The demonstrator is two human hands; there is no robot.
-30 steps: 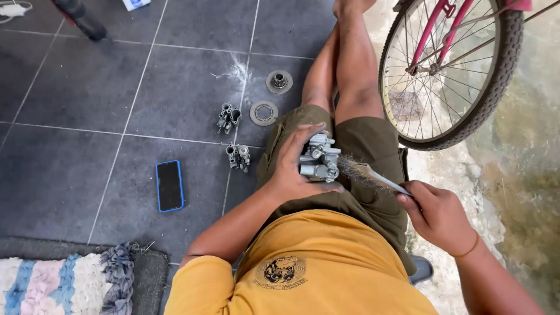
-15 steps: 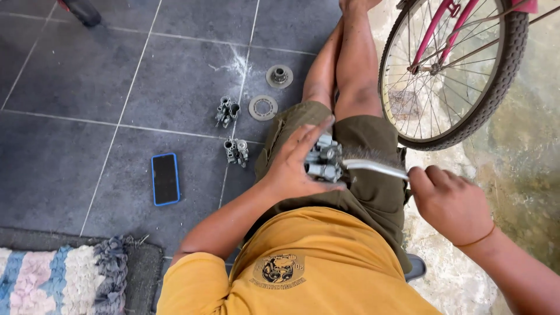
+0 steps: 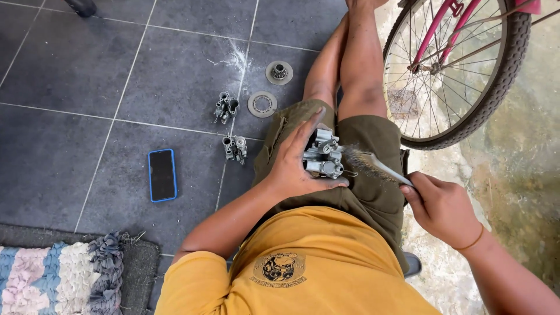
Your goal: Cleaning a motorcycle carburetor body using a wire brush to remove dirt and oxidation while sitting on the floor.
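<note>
A big bike wheel (image 3: 461,70) with a pink frame stands by the person's legs. A rag rug (image 3: 58,274) lies at the corner of the grey tile floor (image 3: 70,87). A phone (image 3: 162,175) in a blue case lies flat on the tiles. The left hand (image 3: 294,166) has its fingers wrapped around a grey metal engine part (image 3: 322,154) and holds it on the lap. The right hand (image 3: 440,207) has its fingers closed on the handle of a wire brush (image 3: 373,166). The bristles touch the part. Two small metal pieces (image 3: 230,128) and two round discs (image 3: 270,88) sit on the floor near the knee.
</note>
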